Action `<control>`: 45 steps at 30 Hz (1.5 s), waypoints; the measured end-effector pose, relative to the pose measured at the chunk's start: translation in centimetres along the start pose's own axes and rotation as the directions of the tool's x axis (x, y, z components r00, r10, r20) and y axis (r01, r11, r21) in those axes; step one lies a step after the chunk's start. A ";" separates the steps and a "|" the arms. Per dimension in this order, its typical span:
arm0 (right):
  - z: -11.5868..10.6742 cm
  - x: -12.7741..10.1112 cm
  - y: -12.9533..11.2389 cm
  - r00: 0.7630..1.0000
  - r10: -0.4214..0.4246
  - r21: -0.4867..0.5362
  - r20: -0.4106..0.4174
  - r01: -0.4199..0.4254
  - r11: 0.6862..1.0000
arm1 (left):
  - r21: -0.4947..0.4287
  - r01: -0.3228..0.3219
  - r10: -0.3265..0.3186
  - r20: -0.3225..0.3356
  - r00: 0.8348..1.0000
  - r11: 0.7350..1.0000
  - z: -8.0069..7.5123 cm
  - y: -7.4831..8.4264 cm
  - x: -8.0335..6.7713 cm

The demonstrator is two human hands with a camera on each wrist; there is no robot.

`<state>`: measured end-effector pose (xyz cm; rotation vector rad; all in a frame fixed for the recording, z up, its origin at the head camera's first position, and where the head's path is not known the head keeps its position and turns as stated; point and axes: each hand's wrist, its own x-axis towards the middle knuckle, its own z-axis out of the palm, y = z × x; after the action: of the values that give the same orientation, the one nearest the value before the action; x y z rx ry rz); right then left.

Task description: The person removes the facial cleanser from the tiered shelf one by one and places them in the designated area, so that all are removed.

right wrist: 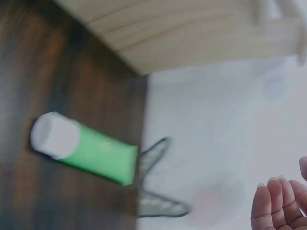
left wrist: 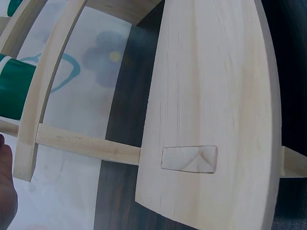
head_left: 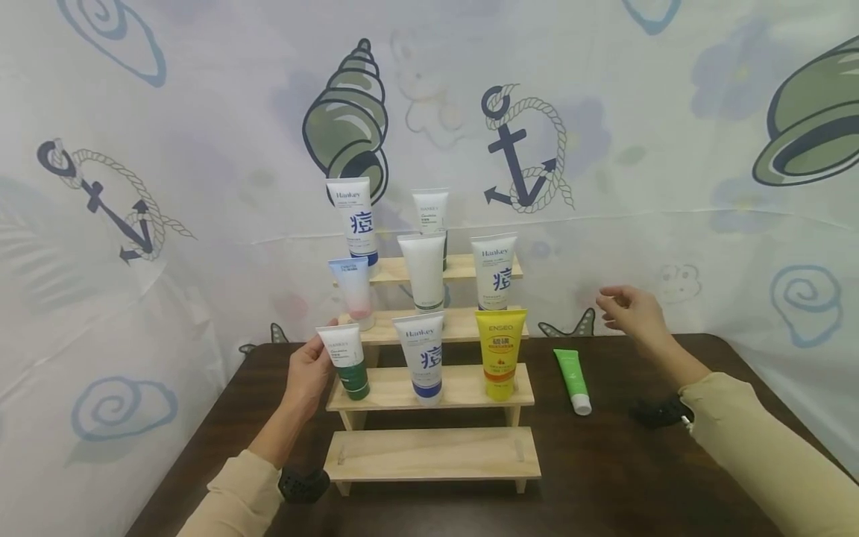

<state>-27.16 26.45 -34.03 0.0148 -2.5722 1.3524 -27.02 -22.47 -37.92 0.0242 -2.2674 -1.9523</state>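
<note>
Pale cloth (head_left: 221,67) with a seaside print spans the whole far side of the spot I'm watching, and a dark brown table (head_left: 624,470) runs up to it. On the table is a stepped wooden stand (head_left: 432,453) of four tiers, the higher ones set further back, presumably so that each row shows above the one in front. Eight tubes (head_left: 425,272) share the upper three tiers, all standing on their caps; those flat caps probably make the steadiest base, and the gaps between neighbours likely leave room for fingers. The person's left hand (head_left: 310,367) is at the outer edge of the dark green-and-white tube (head_left: 344,362), which stands upright at the left end of the second tier from the bottom, in a row with a blue-lettered white tube (head_left: 423,358) and a yellow tube (head_left: 501,354). Coming from that side seems a way of keeping clear of the neighbours. The fingers are bent close to the edge, but I cannot tell whether they pinch it: the tube hides part of them, and the left wrist view cuts the hand off. The right hand (head_left: 634,313) hangs in the air, fingers loosely bent, nothing in them. Apart from it, a small light green tube (head_left: 570,377) lies flat on the table, right of the stand, white cap toward the person.
</note>
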 end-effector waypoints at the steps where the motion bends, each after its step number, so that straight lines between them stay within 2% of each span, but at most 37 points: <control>1: -0.2 0.1 -0.8 1.000 -0.020 0.021 -0.010 0.020 1.000 | -0.001 -0.001 0.001 -0.001 1.000 1.000 0.0 0.0 0.0; 9: -1.3 1.1 -7.7 0.985 -0.166 0.087 -0.042 0.170 0.982 | 0.005 -0.006 0.006 0.001 1.000 1.000 -0.3 -0.1 0.2; 16: -0.5 1.9 -14.1 0.978 -0.205 0.086 -0.048 0.208 0.974 | -0.007 -0.016 0.016 -0.003 1.000 1.000 -0.4 -0.2 0.3; 20: 0.6 2.2 -16.8 0.971 -0.236 0.099 -0.035 0.238 0.966 | -0.015 -0.020 0.020 -0.003 1.000 1.000 -0.4 -0.3 0.4; 24: 1.6 2.9 -18.8 0.967 -0.255 0.099 -0.007 0.255 0.962 | -0.012 -0.020 0.020 -0.002 1.000 1.000 -0.4 -0.4 0.6; 32: 3.6 4.8 -22.5 0.971 -0.213 0.062 0.108 0.207 0.976 | -0.008 -0.014 0.014 -0.014 1.000 1.000 -0.4 -0.5 0.6; 36: 4.4 5.6 -23.5 0.968 -0.202 0.044 0.152 0.198 0.979 | -0.009 -0.022 0.022 -0.022 1.000 1.000 -0.3 -0.6 0.6; 45: 6.2 6.9 -24.5 0.970 -0.153 0.002 0.186 0.156 0.988 | 0.009 -0.028 0.028 -0.015 1.000 1.000 0.0 -0.6 0.2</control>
<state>-32.26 8.01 -16.05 0.3485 -2.6649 1.3340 -27.30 -22.61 -38.45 0.0080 -2.2546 -1.9222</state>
